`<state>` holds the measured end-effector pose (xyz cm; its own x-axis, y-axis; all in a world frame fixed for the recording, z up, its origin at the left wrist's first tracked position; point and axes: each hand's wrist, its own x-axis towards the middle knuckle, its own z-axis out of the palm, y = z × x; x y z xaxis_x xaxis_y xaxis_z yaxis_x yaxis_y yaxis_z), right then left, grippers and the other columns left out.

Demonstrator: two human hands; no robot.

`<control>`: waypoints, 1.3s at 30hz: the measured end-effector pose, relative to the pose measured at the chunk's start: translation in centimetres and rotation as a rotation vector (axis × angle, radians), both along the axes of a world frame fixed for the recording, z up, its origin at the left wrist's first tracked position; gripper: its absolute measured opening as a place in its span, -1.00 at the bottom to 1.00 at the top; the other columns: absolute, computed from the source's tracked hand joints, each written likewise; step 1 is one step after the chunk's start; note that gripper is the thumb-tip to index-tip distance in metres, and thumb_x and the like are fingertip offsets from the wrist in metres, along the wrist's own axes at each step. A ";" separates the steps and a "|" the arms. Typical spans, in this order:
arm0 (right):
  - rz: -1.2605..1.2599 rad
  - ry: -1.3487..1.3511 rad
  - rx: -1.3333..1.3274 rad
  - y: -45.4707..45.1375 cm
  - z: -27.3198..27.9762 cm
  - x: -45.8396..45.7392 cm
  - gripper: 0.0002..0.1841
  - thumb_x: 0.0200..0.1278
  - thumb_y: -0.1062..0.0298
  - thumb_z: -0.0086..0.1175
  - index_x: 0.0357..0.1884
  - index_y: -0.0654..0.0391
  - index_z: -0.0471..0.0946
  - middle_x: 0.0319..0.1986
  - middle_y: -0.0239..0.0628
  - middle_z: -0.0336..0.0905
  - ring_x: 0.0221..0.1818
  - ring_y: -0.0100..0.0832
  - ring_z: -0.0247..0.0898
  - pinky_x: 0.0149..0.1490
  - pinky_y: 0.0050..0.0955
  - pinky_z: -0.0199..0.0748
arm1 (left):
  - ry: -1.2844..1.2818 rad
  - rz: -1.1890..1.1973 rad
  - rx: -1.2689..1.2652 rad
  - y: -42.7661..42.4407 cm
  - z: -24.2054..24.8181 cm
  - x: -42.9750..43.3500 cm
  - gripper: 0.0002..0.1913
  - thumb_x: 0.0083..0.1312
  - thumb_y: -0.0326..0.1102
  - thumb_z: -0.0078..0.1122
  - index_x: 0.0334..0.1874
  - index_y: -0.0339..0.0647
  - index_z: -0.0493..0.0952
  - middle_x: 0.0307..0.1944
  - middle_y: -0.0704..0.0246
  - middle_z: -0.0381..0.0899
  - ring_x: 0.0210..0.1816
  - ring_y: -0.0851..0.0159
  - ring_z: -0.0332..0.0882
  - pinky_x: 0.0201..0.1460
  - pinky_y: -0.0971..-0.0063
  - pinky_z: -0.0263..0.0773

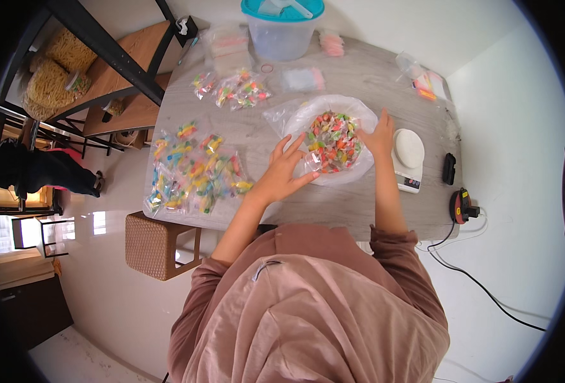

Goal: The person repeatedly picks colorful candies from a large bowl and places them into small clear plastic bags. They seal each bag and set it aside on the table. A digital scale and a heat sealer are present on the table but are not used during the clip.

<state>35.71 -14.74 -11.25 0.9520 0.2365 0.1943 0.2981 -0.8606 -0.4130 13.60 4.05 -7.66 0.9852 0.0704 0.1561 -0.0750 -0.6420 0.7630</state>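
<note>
A white plastic bag [328, 99] lies open on the table, its rim spread wide around many small wrapped candies [335, 143] in red, orange, green and yellow. At its left side is my left hand [280, 172], thumb and fingers around a small clear plastic container [312, 162] over the candies. My right hand [380, 136] touches the bag's right rim, its thumb towards the candies and its fingers on the outer side; whether it grips the plastic is unclear. Close to the right of that hand stands a white kitchen scale [408, 155] with a round top.
Filled clear candy packets [196, 167] cover the table's left side; more packets [244, 90] lie farther back. Empty clear bags [227, 50] and a turquoise-lidded tub [282, 36] stand behind. A power strip [460, 206] sits at right, a woven stool [155, 244] below left. Another person [43, 165] is far left.
</note>
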 end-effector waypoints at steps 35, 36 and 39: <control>0.497 -0.102 0.312 5.5 0.6 -5.2 -0.72 0.03 0.54 0.00 -0.14 0.25 0.47 -0.21 -0.13 0.51 -0.11 -0.05 0.43 -0.05 -0.18 0.40 | 0.019 -0.001 -0.280 0.7 -1.7 0.5 -0.59 0.26 -0.17 0.12 0.08 -0.23 0.38 0.43 0.20 0.00 0.47 0.01 -0.24 0.43 0.11 -0.14; 0.512 -0.153 0.273 6.3 0.4 -4.3 -0.72 0.03 0.55 -0.01 -0.14 0.25 0.48 -0.21 -0.12 0.52 -0.12 -0.06 0.44 -0.05 -0.18 0.41 | 0.011 0.001 -0.271 0.9 -1.6 0.4 -0.59 0.26 -0.17 0.12 0.08 -0.23 0.38 0.43 0.20 0.00 0.47 0.01 -0.24 0.43 0.12 -0.13; 0.510 -0.195 0.107 7.6 -0.4 -2.1 -0.70 -0.01 0.58 -0.01 -0.14 0.22 0.49 -0.21 -0.11 0.52 -0.12 -0.06 0.45 -0.04 -0.18 0.44 | -0.006 -0.015 -0.264 0.9 -1.6 0.1 -0.60 0.26 -0.18 0.13 0.07 -0.22 0.38 0.42 0.19 0.03 0.47 0.01 -0.23 0.43 0.12 -0.13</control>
<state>33.62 -7.15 -11.62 0.6657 0.6276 0.4037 0.7459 -0.5434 -0.3851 13.75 4.93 -9.23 0.9856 0.0951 0.1400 -0.0879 -0.4195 0.9035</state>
